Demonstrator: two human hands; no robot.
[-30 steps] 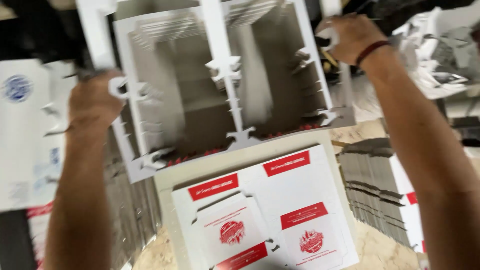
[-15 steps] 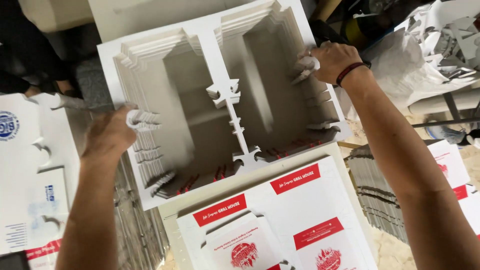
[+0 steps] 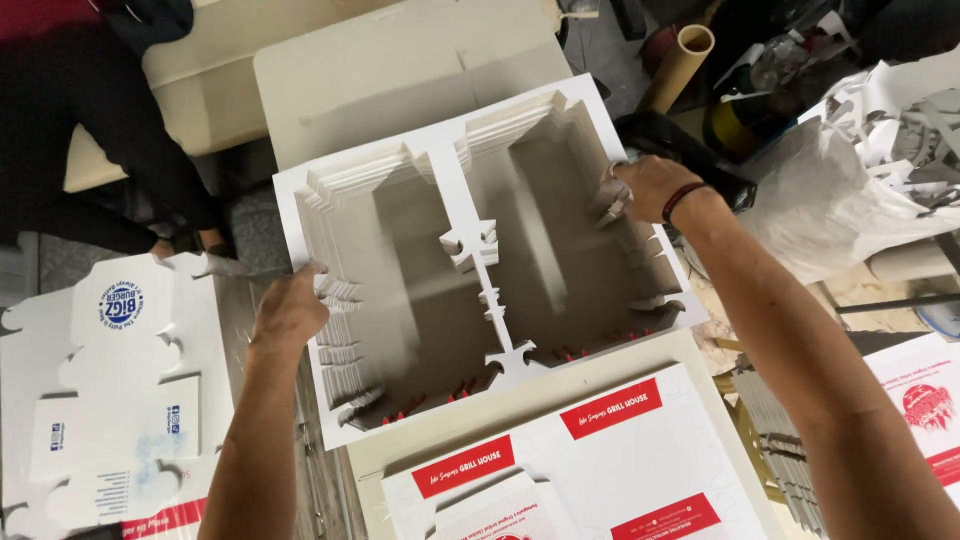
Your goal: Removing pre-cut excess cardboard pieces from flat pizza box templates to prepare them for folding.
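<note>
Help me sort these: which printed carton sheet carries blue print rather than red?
The flat die-cut sheet at far left, beside the left hand; the others carry red panels.

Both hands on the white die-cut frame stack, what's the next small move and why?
Probably lift the frame stack straight off: left hand and right hand grip its opposite edges, and both cutout windows look hollow, with the printed box blanks already lying in front.

Both my hands are on the stack of white die-cut frames: left hand gripping its left edge, right hand on its right edge, fingers curled over. Just below the stack lies a white sheet with red labels. Left of the stack, a cut-out box blank with blue print. Above the stack, a cardboard tube.
</note>
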